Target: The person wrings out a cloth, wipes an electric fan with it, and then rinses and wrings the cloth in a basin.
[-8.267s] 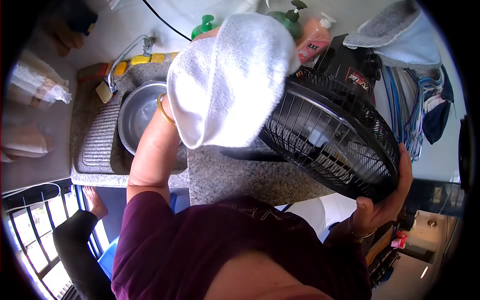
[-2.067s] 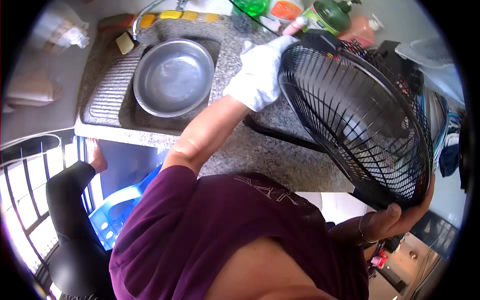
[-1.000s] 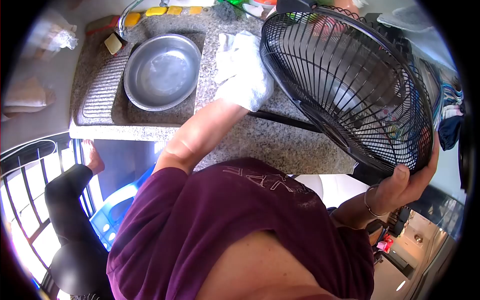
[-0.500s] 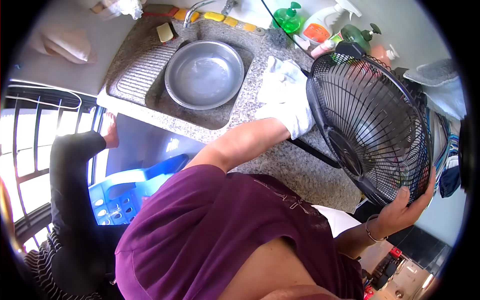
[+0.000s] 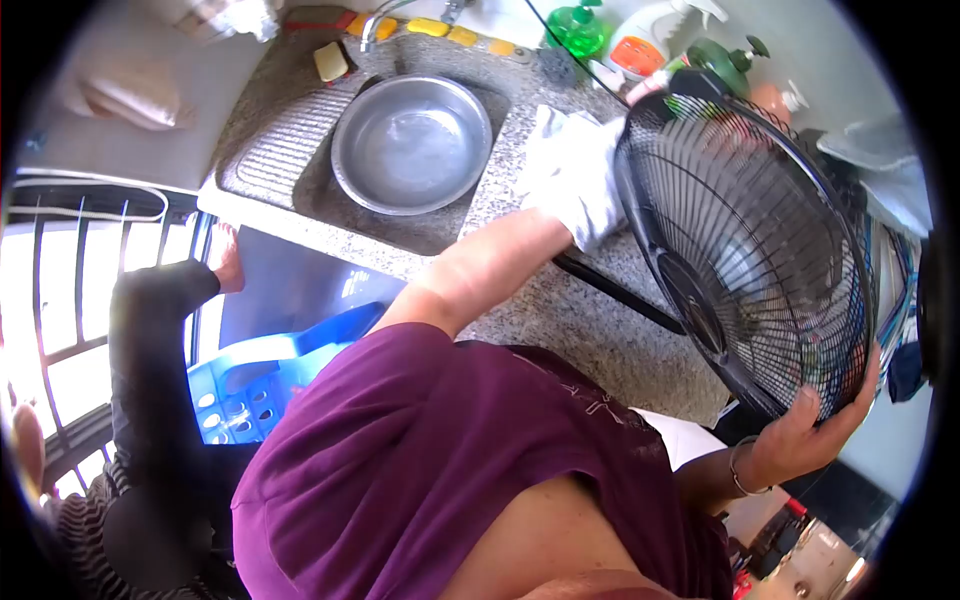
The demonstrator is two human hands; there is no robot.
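Observation:
My left hand, its fingers hidden, is inside a bunched white cloth that it holds against the left rim of a black fan. The wire-grille fan is tilted over the granite counter, with a dark bar reaching out below the cloth. At the fan's lower right edge, my right hand grips the rim, thumb on the near side and the other fingers partly behind the grille. A bracelet circles that wrist.
A round metal basin sits in the sink under the faucet. Green soap bottle and spray bottle stand behind the fan. A blue plastic crate is low at left, near another person's dark-clothed leg.
My left hand and the white cloth have shifted slightly upward along the fan's left rim. My right hand keeps its grip, and the fan has barely moved.

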